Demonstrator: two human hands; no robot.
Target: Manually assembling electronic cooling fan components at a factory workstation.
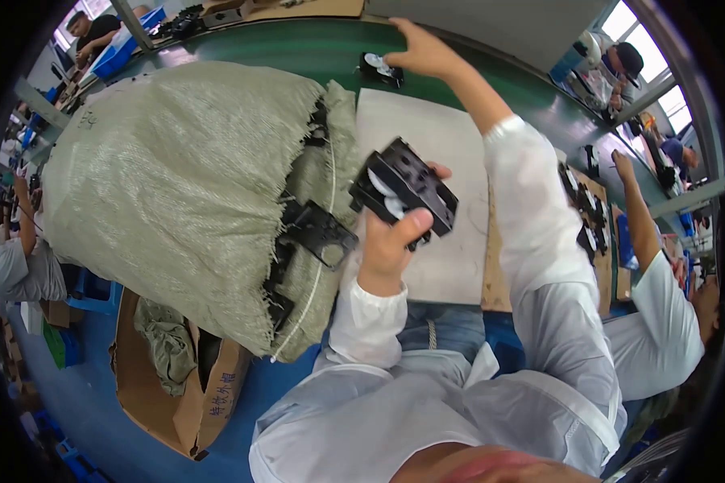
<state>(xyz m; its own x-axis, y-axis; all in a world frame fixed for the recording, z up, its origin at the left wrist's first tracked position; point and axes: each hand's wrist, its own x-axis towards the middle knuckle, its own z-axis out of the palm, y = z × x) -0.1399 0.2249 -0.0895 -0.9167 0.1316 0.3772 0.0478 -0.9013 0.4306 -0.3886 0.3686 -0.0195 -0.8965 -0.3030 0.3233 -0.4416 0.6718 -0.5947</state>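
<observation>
My left hand (388, 248) grips a black plastic housing (411, 179) above the pale board (459, 274), thumb on its near side. White round parts show along one face of it. It looks like more than one layer, but I cannot tell whether these are separate pieces. Farther away, my right hand (425, 55) is stretched over the green conveyor surface (318, 47), thumb and fingers apart. Its fingers are close to a second black part with white discs (381, 71); whether they touch is unclear. Left of my left hand, a black plastic frame (324, 233) pokes out of the woven sack (193, 177).
The bulging sack takes up the left side. Below it, a cardboard box (161, 410) holds crumpled sacking (167, 342). At right, several black parts (592, 213) lie on a board, beside a co-worker's outstretched arm (638, 213). More people sit along the line, with a blue tray (117, 52) far left.
</observation>
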